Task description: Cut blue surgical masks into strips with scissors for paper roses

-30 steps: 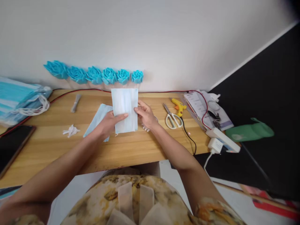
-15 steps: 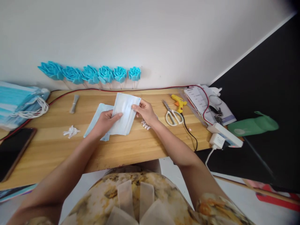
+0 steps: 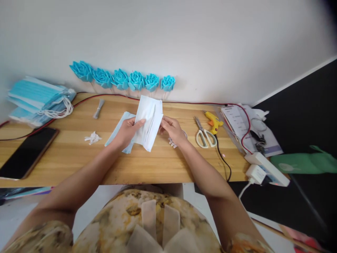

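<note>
Both my hands hold a white pleated mask sheet (image 3: 149,121) just above the wooden desk (image 3: 79,158). My left hand (image 3: 127,131) pinches its left edge with the thumb on top. At the sheet's right edge my right hand (image 3: 172,129) grips with closed fingers. The sheet is tilted and creased lengthwise. A light blue mask sheet (image 3: 119,129) lies flat on the desk under my left hand. Small white strips (image 3: 172,143) lie beside my right wrist.
Several blue fabric roses (image 3: 121,78) line the wall. A stack of blue masks (image 3: 39,100) and a phone (image 3: 27,153) are at the left. Scissors (image 3: 204,135), a yellow glue gun (image 3: 213,121), papers (image 3: 244,128) and a power strip (image 3: 265,165) sit at the right.
The white sheet has gone from flat and upright to tilted and folded along its length between my hands. The camera view has shifted to the left.
</note>
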`<state>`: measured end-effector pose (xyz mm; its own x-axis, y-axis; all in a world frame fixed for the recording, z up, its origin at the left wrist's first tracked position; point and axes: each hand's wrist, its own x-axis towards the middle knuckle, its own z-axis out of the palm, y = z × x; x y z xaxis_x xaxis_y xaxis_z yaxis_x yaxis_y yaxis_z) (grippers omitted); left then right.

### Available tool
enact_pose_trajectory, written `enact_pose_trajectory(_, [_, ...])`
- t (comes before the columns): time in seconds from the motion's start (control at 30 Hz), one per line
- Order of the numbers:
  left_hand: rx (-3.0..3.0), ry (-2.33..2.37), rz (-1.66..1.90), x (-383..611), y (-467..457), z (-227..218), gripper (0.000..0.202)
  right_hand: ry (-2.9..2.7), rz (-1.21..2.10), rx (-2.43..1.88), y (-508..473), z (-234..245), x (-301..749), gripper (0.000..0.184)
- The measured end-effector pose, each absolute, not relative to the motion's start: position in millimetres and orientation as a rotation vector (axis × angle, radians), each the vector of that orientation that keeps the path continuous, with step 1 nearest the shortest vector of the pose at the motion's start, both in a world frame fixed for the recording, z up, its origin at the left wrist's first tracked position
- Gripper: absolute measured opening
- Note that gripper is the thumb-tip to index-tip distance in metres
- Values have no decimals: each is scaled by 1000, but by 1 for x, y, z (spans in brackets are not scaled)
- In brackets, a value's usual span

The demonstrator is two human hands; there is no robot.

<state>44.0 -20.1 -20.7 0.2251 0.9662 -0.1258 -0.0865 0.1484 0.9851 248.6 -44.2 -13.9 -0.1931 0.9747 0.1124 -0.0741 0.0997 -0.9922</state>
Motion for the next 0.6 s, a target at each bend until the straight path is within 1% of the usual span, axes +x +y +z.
enact_pose_trajectory(0.2, [1269,1118,1045,47,-25,-18,48,-1407,1158,-1089,-45,-12,251,52])
enact_pose_trajectory(0.33, [1273,1120,1049,47,-28,-16,50,-1315,1136,-1153,-41,-19,249,47])
enact_pose_trajectory(0.43, [1133,1060,1024,48,-29,-16,52,-1228,1099,-1176,-39,-23,247,47])
enact_pose_trajectory(0.6, [820,896,976,48,-23,-20,44,-1185,1023,-1187,-39,-24,246,52])
